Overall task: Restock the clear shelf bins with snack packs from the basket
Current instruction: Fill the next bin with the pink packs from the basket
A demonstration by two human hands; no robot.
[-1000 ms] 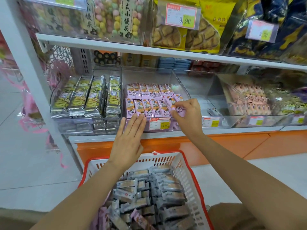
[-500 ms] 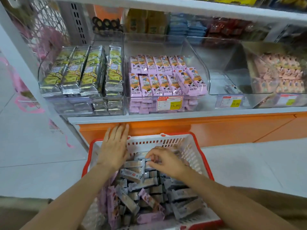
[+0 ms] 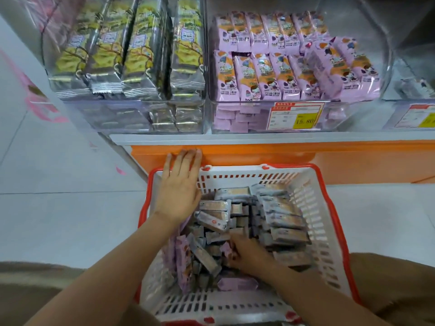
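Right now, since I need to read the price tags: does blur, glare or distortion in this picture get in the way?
Head view: soft throughout; on the price tag only the large figure reads; wide-angle distortion bows the clear bin wall; lighting even, glare mild; the right hand is blurred.

Basket (image 3: pixel 327 208) open on top; packs (image 3: pixel 282 222) heaped vs far & right walls, low by near wall. Left hand (image 3: pixel 180 191) blocks far-left corner, right hand (image 3: pixel 249 255) sits mid-pile. Purple bin (image 3: pixel 386 55) above: open top, free gap right-rear.
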